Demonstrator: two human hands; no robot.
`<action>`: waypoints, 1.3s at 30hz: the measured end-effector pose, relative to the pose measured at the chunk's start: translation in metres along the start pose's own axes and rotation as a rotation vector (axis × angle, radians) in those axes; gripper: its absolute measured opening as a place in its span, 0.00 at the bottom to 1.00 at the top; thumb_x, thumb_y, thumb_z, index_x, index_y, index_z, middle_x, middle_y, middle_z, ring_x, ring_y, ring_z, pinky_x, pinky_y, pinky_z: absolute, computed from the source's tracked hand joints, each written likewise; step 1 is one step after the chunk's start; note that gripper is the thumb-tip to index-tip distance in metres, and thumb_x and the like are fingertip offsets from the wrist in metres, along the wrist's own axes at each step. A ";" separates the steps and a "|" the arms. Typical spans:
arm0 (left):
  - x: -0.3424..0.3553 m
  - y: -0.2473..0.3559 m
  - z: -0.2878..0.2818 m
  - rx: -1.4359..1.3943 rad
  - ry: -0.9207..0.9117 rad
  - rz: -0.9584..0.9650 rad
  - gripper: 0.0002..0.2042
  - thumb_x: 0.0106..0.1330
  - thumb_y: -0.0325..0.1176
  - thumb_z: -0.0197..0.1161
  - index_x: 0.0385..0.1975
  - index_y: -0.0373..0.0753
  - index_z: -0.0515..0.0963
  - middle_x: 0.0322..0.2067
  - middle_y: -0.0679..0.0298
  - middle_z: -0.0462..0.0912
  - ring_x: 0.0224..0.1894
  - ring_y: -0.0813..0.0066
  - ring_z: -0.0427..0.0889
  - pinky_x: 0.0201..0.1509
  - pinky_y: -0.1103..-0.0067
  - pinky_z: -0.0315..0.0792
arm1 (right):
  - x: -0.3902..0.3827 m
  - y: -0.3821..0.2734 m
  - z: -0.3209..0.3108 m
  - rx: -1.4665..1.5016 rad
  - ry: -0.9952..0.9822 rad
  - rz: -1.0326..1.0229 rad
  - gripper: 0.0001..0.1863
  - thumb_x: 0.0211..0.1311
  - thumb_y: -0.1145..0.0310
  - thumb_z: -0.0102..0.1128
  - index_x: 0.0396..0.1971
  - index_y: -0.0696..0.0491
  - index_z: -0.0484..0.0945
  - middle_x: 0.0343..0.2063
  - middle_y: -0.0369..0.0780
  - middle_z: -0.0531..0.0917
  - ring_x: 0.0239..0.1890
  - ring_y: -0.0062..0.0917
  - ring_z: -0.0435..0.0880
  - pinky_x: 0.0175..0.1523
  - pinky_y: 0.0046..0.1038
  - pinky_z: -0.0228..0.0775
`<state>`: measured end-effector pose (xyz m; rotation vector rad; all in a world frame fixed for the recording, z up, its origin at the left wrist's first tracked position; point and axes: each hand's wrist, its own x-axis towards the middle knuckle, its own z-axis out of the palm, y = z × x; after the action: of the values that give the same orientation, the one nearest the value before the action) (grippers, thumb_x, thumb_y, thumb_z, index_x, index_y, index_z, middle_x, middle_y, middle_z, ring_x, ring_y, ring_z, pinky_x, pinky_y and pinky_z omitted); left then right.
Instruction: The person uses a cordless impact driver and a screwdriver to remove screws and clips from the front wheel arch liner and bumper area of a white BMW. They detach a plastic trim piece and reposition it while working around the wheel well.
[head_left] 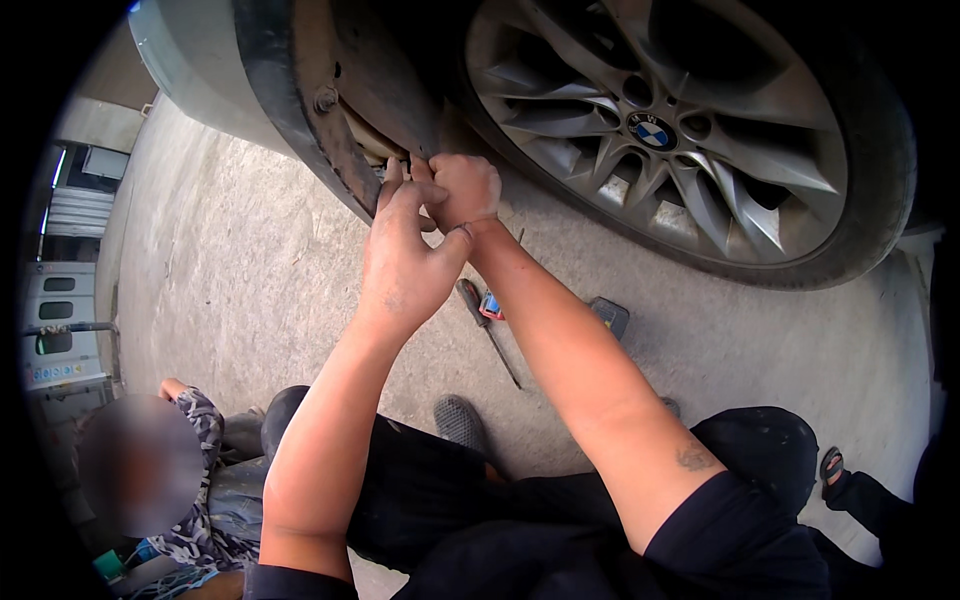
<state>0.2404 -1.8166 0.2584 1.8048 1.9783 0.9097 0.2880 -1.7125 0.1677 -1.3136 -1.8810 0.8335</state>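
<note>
My left hand (405, 255) reaches up to the lower edge of a car's dark wheel-arch liner (350, 80), fingertips at the panel, thumb and index finger apart. Just beside it, my right hand (462, 185) is closed at the same edge; what its fingers hold is hidden. A pale bumper or body panel (200, 60) curves to the left of the liner. The tyre (855, 240) and silver multi-spoke wheel (730, 170) are to the right of my hands. Below them on the concrete lie a screwdriver (476, 305), a small blue and red item (490, 309) and a dark grey object (610, 316).
A person in a patterned top (200, 425) crouches at my lower left. Another person's sandalled foot (835, 465) is at the right. A white structure with several dark openings (62, 305) stands at the far left. My knees and grey shoe (460, 420) are below my arms on the concrete floor (210, 250).
</note>
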 end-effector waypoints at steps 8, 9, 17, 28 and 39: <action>0.014 -0.010 0.008 -0.510 -0.057 -0.174 0.10 0.57 0.20 0.60 0.39 0.31 0.77 0.74 0.46 0.60 0.31 0.85 0.79 0.31 0.83 0.71 | 0.004 0.020 0.012 0.030 0.061 -0.080 0.22 0.64 0.50 0.58 0.17 0.49 0.84 0.21 0.43 0.86 0.27 0.42 0.88 0.33 0.41 0.78; 0.010 -0.011 0.011 -0.545 -0.044 -0.173 0.10 0.57 0.21 0.59 0.39 0.31 0.77 0.74 0.47 0.58 0.31 0.86 0.78 0.31 0.84 0.70 | 0.002 0.019 0.013 0.075 0.001 -0.109 0.21 0.64 0.50 0.58 0.19 0.49 0.85 0.24 0.43 0.87 0.29 0.42 0.88 0.35 0.40 0.78; 0.020 0.023 0.043 -0.320 0.134 -0.092 0.05 0.52 0.28 0.65 0.26 0.34 0.80 0.16 0.66 0.71 0.20 0.83 0.69 0.65 0.80 0.66 | -0.063 0.130 0.014 -0.119 -0.757 -0.103 0.25 0.58 0.58 0.67 0.56 0.47 0.81 0.52 0.44 0.86 0.57 0.35 0.84 0.60 0.35 0.76; 0.017 0.023 0.052 -0.157 0.235 -0.055 0.09 0.50 0.31 0.69 0.26 0.34 0.78 0.36 0.41 0.83 0.14 0.79 0.67 0.51 0.79 0.76 | -0.162 0.168 0.040 -0.522 -0.811 0.484 0.43 0.61 0.66 0.67 0.70 0.62 0.53 0.56 0.55 0.81 0.57 0.45 0.85 0.60 0.40 0.78; 0.014 0.001 0.025 -0.768 0.237 -0.222 0.32 0.60 0.19 0.54 0.69 0.27 0.60 0.69 0.44 0.67 0.31 0.80 0.79 0.29 0.83 0.77 | -0.110 0.119 -0.060 0.190 -0.591 0.222 0.32 0.50 0.65 0.71 0.58 0.56 0.75 0.46 0.50 0.86 0.50 0.40 0.86 0.57 0.35 0.76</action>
<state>0.2540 -1.7970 0.2432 1.0638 1.5650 1.5772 0.4258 -1.7766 0.0854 -1.2577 -2.0353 1.6164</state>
